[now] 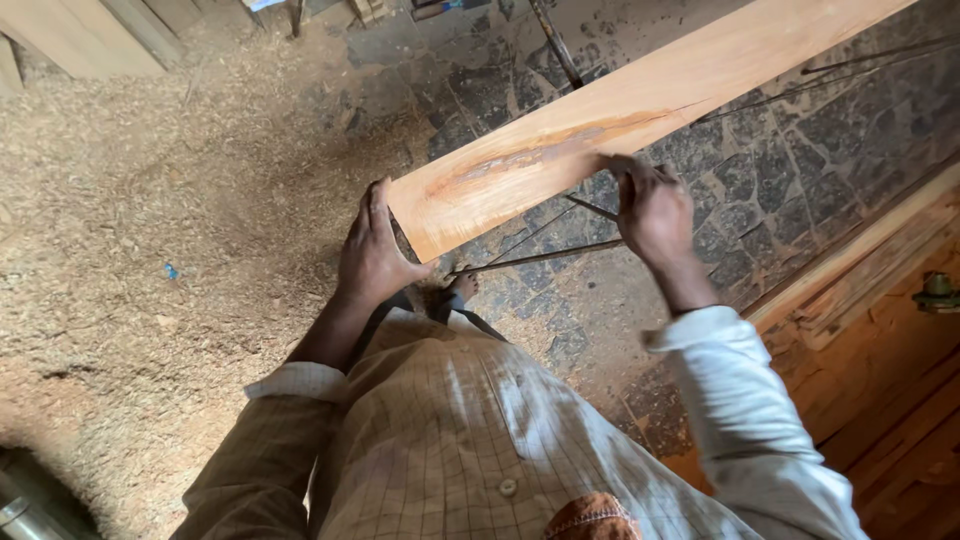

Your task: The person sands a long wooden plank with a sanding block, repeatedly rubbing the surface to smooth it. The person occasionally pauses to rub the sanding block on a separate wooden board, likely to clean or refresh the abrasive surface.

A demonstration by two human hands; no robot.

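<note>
A long pale wooden plank (640, 100) with a reddish streak near its close end runs from the middle of the view up to the top right. My left hand (375, 250) presses flat against the plank's near end, thumb under its corner. My right hand (650, 210) grips the plank's lower edge a little farther along. The plank is held up above the floor. My checked shirt and one foot (462, 285) show below it.
Sawdust (150, 220) covers the floor at left. Dark stone paving (780, 170) lies under the plank, with thin metal rods (540, 257) on it. Stacked timber (880, 330) fills the right side. More boards (90, 35) stand at top left.
</note>
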